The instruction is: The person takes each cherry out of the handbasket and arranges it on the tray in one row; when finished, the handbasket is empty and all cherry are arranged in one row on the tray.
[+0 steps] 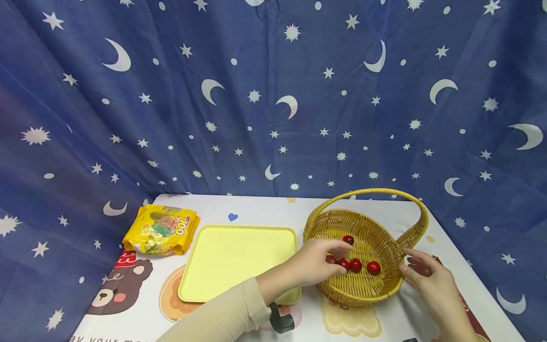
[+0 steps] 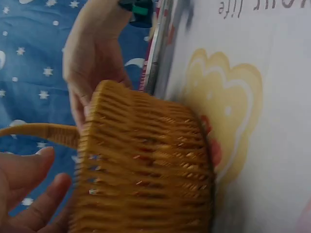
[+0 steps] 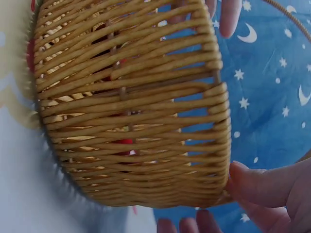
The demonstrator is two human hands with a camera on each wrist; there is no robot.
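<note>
A round wicker basket [image 1: 358, 300] with a tall arched handle stands at the right of the table. Several red cherries [image 1: 373, 268] lie on its woven floor. My left hand [image 1: 318, 261] reaches over the basket's left rim, fingers above the cherries. Its thumb and fingers are apart in the left wrist view, with nothing seen between them. At the opposite side, near the handle's base, my right hand [image 1: 433, 280] holds the basket's rim. In the right wrist view its thumb [image 3: 257, 184] presses on the rim, with other fingers by the outer wall.
A pale yellow tray [image 1: 239, 261] lies left of the basket, partly under my left forearm. Beyond it at the far left is a yellow plastic packet [image 1: 161, 230]. A blue curtain [image 1: 273, 104] with moons and stars hangs behind the printed white tablecloth [image 1: 273, 209].
</note>
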